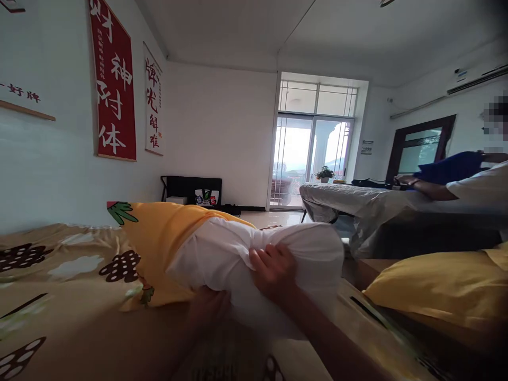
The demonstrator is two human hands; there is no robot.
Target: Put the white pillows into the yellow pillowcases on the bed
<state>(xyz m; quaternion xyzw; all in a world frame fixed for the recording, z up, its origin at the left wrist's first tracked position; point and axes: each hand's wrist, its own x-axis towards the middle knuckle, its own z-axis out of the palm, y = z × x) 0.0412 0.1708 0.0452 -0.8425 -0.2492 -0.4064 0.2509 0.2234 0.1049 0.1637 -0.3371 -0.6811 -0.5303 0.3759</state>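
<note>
A white pillow (313, 259) lies across the bed in front of me, its left end inside a yellow pillowcase (154, 238) with green leaf shapes at its corners. My right hand (275, 270) is closed on the pillow's upper side, bunching the white cloth into folds. Lower and to the left, my left hand (210, 304) grips the pillow's near edge, close to the mouth of the pillowcase; shadow partly hides its fingers. The pillow's right end sticks out bare.
A patterned beige sheet (91, 296) spreads underneath. Another yellow cushion or pillow (440, 286) sits at the right. Beyond it, a person in blue and white (472, 172) leans over a plastic-covered table (357, 198). A black rack (192, 188) stands by the back wall.
</note>
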